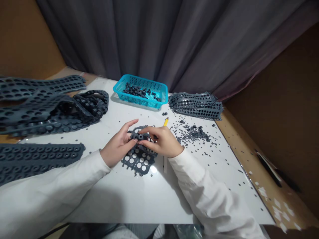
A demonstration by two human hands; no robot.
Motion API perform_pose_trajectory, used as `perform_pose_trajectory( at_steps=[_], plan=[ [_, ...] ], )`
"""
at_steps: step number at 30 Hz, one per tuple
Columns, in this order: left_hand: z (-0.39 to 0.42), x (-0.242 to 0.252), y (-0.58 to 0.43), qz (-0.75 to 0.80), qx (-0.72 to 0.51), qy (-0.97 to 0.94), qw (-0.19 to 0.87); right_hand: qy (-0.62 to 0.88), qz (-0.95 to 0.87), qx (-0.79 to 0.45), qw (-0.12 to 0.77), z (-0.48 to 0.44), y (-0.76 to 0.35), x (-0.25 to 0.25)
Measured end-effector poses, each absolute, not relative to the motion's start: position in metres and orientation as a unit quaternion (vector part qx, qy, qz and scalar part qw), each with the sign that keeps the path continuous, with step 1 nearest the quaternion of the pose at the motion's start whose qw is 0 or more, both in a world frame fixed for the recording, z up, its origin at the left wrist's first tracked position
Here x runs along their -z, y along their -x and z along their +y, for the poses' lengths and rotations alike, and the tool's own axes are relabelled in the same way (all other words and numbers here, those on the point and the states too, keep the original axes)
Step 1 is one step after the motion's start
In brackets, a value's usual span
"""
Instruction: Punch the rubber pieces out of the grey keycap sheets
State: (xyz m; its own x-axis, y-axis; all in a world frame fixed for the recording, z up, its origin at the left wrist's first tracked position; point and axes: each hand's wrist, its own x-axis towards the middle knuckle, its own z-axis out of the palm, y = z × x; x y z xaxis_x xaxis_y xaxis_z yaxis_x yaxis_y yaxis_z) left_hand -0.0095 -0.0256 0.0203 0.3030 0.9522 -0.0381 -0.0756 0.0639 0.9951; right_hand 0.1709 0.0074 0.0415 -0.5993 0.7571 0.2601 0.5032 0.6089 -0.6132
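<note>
A dark grey rubber sheet [138, 160] full of round holes lies on the white table [139, 199] in front of me. My left hand [117, 145] rests on its left side, thumb and fingers pinching at rings along the sheet's upper edge. My right hand [162, 141] grips the same upper edge from the right, fingers closed. A yellow-tipped tool [165, 122] pokes out behind my right hand; I cannot tell whether the hand holds it.
A blue plastic basket [141, 90] with small dark rings stands at the back. Stacks of punched rubber sheets lie at the left [50, 109] and back right [196, 105]. Loose rings and scraps [194, 132] scatter to the right.
</note>
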Motion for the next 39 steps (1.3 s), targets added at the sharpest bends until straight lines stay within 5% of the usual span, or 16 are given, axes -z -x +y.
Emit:
perform_pose_trajectory(
  at_steps=[8,21,25,34,39],
  plan=[
    [-0.027,-0.017,0.009,0.404,-0.414,-0.568,0.585,0.372,-0.832,-0.301,0.281,0.007,-0.165,-0.035],
    [-0.041,-0.016,0.009,0.447,-0.442,-0.696,0.348,0.481,-0.526,-0.530,0.460,0.019,-0.159,-0.020],
    [-0.038,-0.020,0.013,0.431,-0.414,-0.713,0.366,0.532,-0.474,-0.453,0.536,0.035,-0.176,-0.027],
    [-0.027,-0.019,0.016,0.414,-0.435,-0.570,0.561,0.390,-0.361,-0.732,0.425,0.039,-0.185,-0.037],
    [-0.029,-0.014,0.015,0.400,-0.444,-0.526,0.606,0.425,-0.443,-0.691,0.382,0.032,-0.188,-0.047]
  ],
)
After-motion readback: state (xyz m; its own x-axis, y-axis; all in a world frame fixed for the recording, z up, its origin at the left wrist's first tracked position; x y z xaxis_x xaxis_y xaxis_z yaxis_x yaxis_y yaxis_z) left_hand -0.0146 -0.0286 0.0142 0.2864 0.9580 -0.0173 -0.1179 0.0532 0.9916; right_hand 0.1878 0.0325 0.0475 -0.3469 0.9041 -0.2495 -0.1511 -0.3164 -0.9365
